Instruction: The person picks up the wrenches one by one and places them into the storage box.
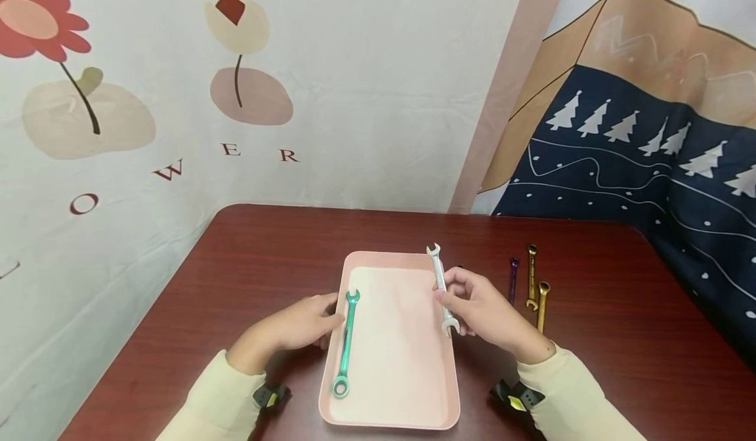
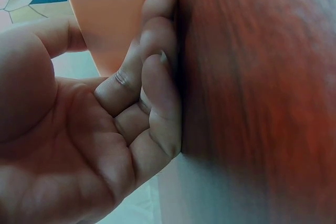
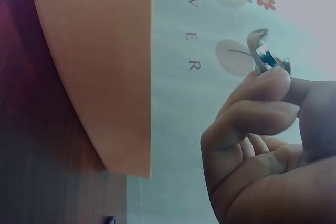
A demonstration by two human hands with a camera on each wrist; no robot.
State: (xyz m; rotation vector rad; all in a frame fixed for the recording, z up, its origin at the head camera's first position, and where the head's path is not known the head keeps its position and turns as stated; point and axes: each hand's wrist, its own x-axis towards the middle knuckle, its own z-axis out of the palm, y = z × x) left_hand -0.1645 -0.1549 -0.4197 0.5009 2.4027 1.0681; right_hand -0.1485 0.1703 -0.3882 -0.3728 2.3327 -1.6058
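My right hand (image 1: 481, 306) pinches a silver double open-ended wrench (image 1: 439, 272) between thumb and fingers, over the right rim of the pink tray (image 1: 401, 362). One jaw end points away and the other toward me; in the right wrist view, an end of the wrench (image 3: 265, 53) shows above the fingertips. At the tray's left side, my left hand (image 1: 298, 326) holds the edge, thumb at the rim. Its bent fingers rest against the outer wall in the left wrist view. Inside the tray, along its left side, lies a green combination wrench (image 1: 347, 342), ring end nearest me.
Right of the tray, a purple wrench (image 1: 514, 280) and two gold wrenches, one farther back (image 1: 532, 273) and one nearer (image 1: 542, 304), lie on the dark red table (image 1: 283, 251). My right forearm partly covers that group. A printed cloth (image 1: 366, 100) hangs behind the table.
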